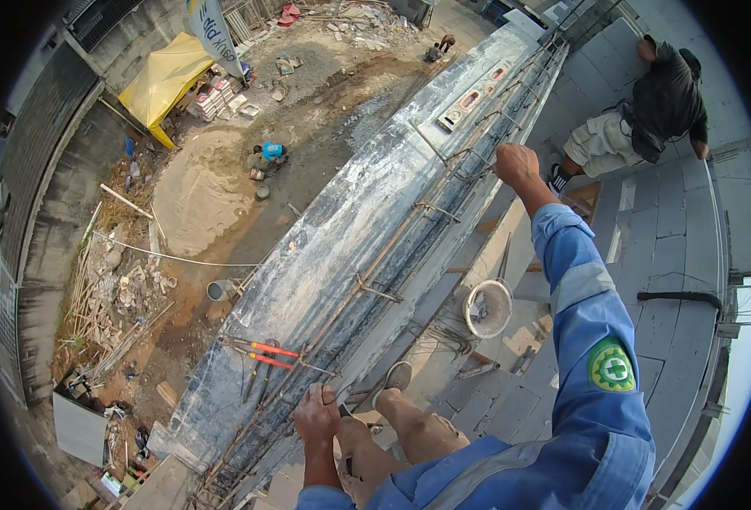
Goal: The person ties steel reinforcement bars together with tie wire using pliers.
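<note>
My right hand (518, 167) is closed in a fist, reached far forward beside the long board at the edge of the wall. Closer to me, my left hand (317, 414) is also closed, at the same edge of the board. What either hand grips, if anything, is hidden by the fingers. Between the boards runs a long steel bar (392, 245) with several bent stirrups (381, 291). Near my left hand, pliers with red-orange handles (267, 354) lie on the flat grey slab (324, 263). A spirit level (476, 95) rests farther along the slab.
A co-worker (660, 106) in a dark shirt and light shorts is by the grey block wall (673, 212). To my right below stands a white bucket (487, 309). Beyond the slab's left edge is a drop to the ground, with a sand pile (197, 191) and a person in blue (271, 151).
</note>
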